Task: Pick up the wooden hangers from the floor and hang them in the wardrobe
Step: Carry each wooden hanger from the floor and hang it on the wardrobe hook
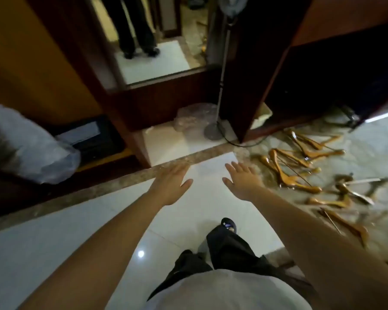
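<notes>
1. Nearest the camera are a pale shirt, dark trousers and one dark shoe (229, 224). They stand on glossy white floor tiles (54, 253) that mirror a small spot of light.
2. Two bare forearms reach forward over the tiles. The left hand (170, 186) is palm down with straight, slightly spread fingers and holds nothing. The right hand (242, 182) is the same, flat and empty with its fingers apart. It is near the closest hanger but not touching it.
3. The wooden hangers (280, 173) lie on the floor to the right, on a mottled, marble-like patch in front of the wardrobe. They are honey-coloured, curved and shiny, and some show thin metal hooks or bars. They overlap in a loose scatter of about nine; blur prevents an exact count.
4. A speckled brown stone strip (121, 182) crosses the floor diagonally just beyond the hands.
5. The wardrobe (255, 74) is dark reddish-brown wood. One door stands open, seen edge-on. The inside is too dark to make out.
6. Left of that door stands one slim metal pole on a round base (213, 130). A black cable loops past the base. A crumpled bundle of clear bubble wrap (193, 119) sits beside it.
7. At far left is one large translucent plastic bag (27, 142). Farthest away, a wood-framed mirror (155, 41) reflects two dark-trousered legs.
</notes>
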`<action>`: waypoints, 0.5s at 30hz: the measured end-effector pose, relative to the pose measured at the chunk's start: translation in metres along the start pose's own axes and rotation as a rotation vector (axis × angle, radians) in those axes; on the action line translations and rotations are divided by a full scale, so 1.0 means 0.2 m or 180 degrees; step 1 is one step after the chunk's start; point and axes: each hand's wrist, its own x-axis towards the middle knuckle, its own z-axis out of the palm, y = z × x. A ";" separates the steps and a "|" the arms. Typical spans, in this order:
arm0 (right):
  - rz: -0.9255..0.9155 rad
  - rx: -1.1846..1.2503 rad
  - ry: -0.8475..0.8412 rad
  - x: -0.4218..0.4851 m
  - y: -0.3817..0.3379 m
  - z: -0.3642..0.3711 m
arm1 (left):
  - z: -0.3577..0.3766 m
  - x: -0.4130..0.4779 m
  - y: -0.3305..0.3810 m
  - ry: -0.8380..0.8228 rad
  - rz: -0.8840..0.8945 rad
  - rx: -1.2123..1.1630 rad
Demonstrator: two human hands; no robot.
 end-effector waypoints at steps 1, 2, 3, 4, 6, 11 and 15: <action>0.0143 0.0035 0.0060 -0.02 0.07 -0.01 | 0.00 0.05 0.06 -0.0022 0.0112 0.0033; 0.0289 0.0105 0.0116 -0.04 0.14 -0.02 | -0.01 0.10 0.13 -0.0061 0.0214 0.0089; 0.0393 0.0138 0.0155 -0.05 0.21 -0.02 | -0.01 0.16 0.20 -0.0112 0.0304 0.0173; 0.0510 0.0181 0.0189 -0.07 0.29 -0.03 | -0.02 0.21 0.28 -0.0212 0.0370 0.0231; 0.0686 0.0276 0.0229 -0.10 0.47 -0.03 | -0.02 0.32 0.46 -0.0406 0.0496 0.0332; 0.1079 0.0497 0.0266 -0.17 0.98 -0.12 | -0.01 0.66 0.91 -0.0703 0.0797 0.0583; 0.1322 0.0729 0.0281 -0.20 1.37 -0.17 | 0.04 0.95 1.26 -0.0819 0.1023 0.0752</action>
